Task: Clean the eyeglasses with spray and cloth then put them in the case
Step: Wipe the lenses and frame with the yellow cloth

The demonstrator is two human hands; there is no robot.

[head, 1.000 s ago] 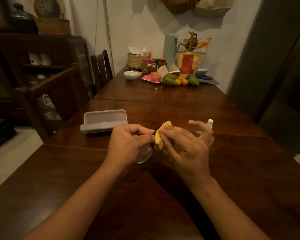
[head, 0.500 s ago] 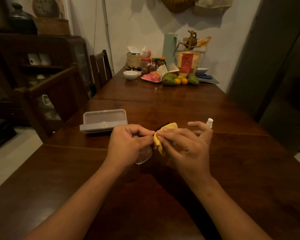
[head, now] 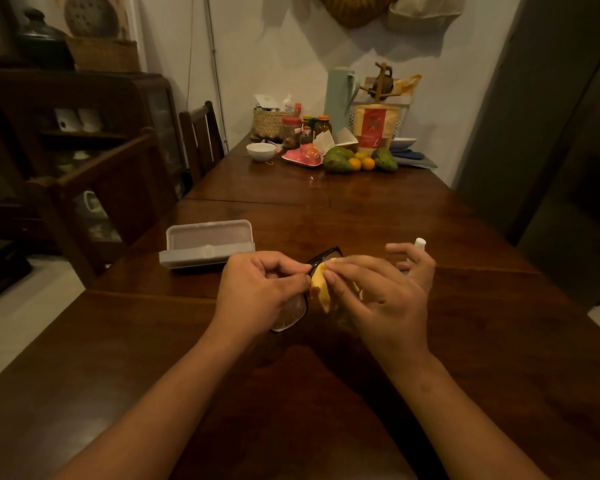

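1. Yellow cloth point(head: 319, 293) pinched in right hand point(head: 378, 299), pressed against eyeglasses point(head: 290, 317) lens for wiping.
2. Left hand point(head: 260, 289) grips the frame, steadying it above table point(head: 361, 216).
3. Case point(head: 205, 244) sits open, near left, ready.

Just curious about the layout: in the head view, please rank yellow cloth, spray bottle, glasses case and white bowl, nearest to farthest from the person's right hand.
1. yellow cloth, pinched in the right hand itself
2. spray bottle, just behind its fingers
3. glasses case, left, beyond the left hand
4. white bowl, at the table's far end
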